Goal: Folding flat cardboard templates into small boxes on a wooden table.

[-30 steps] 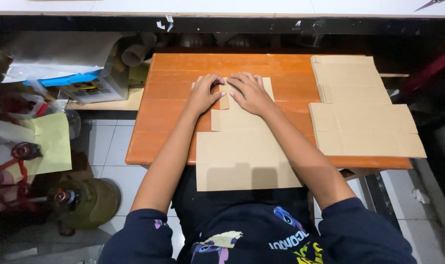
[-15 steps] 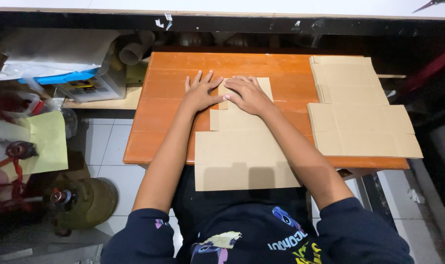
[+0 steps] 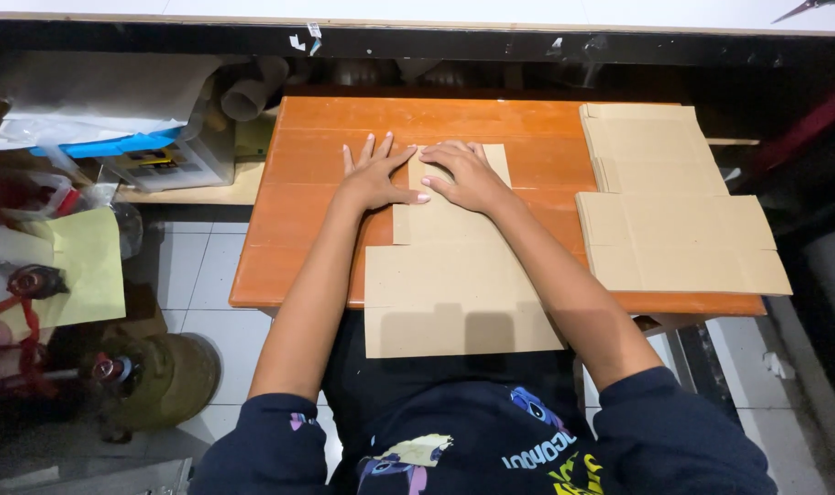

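**foldfan:** Barely anything's shifted since half a second ago. Both hands sat on the same cardboard piece then too, though the left hand (image 3: 373,176) has slid a touch so its fingers (image 3: 367,151) splay out over the bare wood now.

**boxnewbie:** Where's the cardboard exactly?

**foldfan:** The flat cardboard blank (image 3: 454,266) lies in the middle of the orange desk (image 3: 294,220), its wide lower part hanging over the near edge above the lap. The narrow upper flap is under the right hand (image 3: 468,176), palm down, fingers spread and flat. Neither hand is gripping anything, just pressing.

**boxnewbie:** So which step is this?

**foldfan:** Looks to me like pressing a flap down along its crease. My guess is the next bit needs the left thumb to pin the edge while the right palm runs along the fold line.

**boxnewbie:** And the other pieces?

**foldfan:** A stack of cardboard blanks (image 3: 674,206) sits by the desk's right edge, well apart.
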